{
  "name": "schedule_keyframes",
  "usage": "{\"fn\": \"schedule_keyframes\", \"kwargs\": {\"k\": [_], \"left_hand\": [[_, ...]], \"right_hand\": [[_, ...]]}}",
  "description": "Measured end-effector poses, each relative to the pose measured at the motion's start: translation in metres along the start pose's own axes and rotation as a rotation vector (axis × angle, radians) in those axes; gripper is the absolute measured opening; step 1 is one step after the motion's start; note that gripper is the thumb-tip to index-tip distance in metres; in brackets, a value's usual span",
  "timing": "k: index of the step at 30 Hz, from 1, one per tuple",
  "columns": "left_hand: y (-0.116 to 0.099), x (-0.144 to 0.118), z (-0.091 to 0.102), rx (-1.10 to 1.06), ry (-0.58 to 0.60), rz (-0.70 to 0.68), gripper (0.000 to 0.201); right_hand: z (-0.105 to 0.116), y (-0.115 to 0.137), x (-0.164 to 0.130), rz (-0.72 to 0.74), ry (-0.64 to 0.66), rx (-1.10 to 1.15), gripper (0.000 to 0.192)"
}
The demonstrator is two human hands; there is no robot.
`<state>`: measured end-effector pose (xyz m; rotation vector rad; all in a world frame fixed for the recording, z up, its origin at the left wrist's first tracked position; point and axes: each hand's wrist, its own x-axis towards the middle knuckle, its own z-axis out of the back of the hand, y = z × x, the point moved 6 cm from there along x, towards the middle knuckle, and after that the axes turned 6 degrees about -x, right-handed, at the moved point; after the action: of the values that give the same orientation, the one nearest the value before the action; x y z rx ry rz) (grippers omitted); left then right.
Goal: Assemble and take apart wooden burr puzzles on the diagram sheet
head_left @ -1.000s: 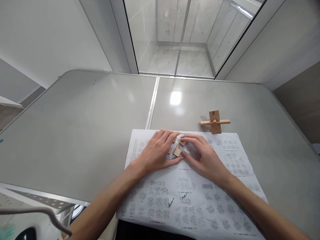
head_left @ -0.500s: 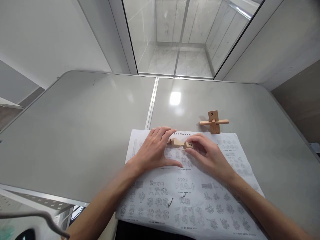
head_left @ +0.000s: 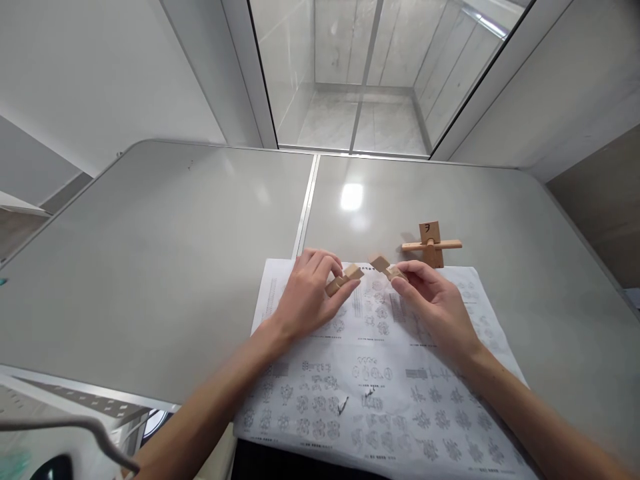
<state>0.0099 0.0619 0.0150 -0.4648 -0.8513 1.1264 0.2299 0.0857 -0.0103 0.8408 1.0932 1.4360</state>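
Observation:
My left hand (head_left: 306, 297) is closed on a light wooden puzzle piece (head_left: 353, 272), gripped between thumb and fingers with one blocky end sticking out to the right. Facing it, my right hand (head_left: 445, 307) pinches a second notched wooden puzzle piece (head_left: 379, 263), tilted up to the left. A small gap separates the two pieces, and fingers hide part of each. Both hands hover over a printed sheet (head_left: 390, 360) covered with rows of small line diagrams. Just beyond its top edge lies a cross-shaped wooden assembly (head_left: 429, 245) with a dark handwritten mark.
The glossy grey table (head_left: 210, 267) has a metal seam (head_left: 307, 200) running away from me. A glass panel (head_left: 370, 80) stands behind its far edge. At lower left, a grey cable (head_left: 85, 427) curves over equipment below the table.
My left hand, open half a second ago, has closed on a wooden puzzle piece. My right hand has shifted slightly right and tilted its piece, and the two pieces are now apart.

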Motion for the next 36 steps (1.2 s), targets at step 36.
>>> {"fn": "schedule_keyframes", "kwargs": {"k": [36], "left_hand": [[-0.006,-0.002,0.000,0.249,0.055,-0.152,0.057]], "right_hand": [[-0.003,-0.003,-0.002,-0.013,0.003,0.045,0.031]]}}
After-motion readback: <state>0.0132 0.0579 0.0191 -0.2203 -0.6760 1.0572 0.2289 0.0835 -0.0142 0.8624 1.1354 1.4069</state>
